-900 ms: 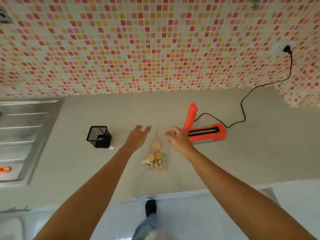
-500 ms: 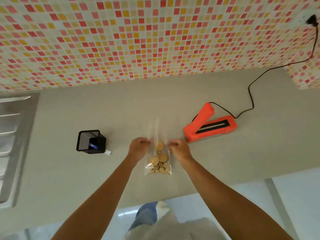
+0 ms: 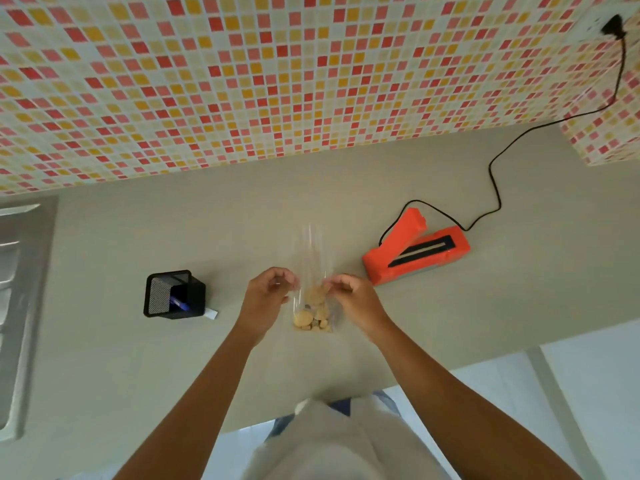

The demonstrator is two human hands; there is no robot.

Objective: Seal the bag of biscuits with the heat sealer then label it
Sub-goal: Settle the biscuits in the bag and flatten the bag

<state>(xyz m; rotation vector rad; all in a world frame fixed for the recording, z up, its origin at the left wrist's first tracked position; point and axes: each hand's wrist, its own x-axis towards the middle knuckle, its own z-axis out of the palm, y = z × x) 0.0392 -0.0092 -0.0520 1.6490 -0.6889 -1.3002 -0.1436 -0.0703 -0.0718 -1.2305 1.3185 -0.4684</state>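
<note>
A: Progress so far? Early, I'd say. The bag (image 3: pixel 313 299) stands on the counter (image 3: pixel 519 306), near the front edge and about midway along it, with the biscuits (image 3: pixel 313 315) heaped at its bottom and its clear top rising empty above them

B: And the hands?

A: Left hand (image 3: pixel 266 299) is at the bag's left side, right hand (image 3: pixel 353 297) at its right side, both about halfway up. Fingers (image 3: pixel 329 284) of each are curled in and look pinched on the plastic, though the film is so clear I can't tell just where they grip

B: Is it sealed?

A: Nothing suggests it. The sealer (image 3: pixel 415 252) sits to the right and a little farther back, apart from the bag, its arm raised and the strip bare. Its cable (image 3: pixel 495 188) runs to a wall plug (image 3: pixel 613 27), so it seems powered

B: So what's left?

A: Nearly everything: carry the bag's top across to the sealer, lay it on the strip, press the arm down, then label it

B: Any label about?

A: A black mesh holder (image 3: pixel 175 294) stands to the left with something blue in it, maybe a pen, and a small white slip (image 3: pixel 211 314) lies at its near right corner. Whether that is the label I can't tell
</note>
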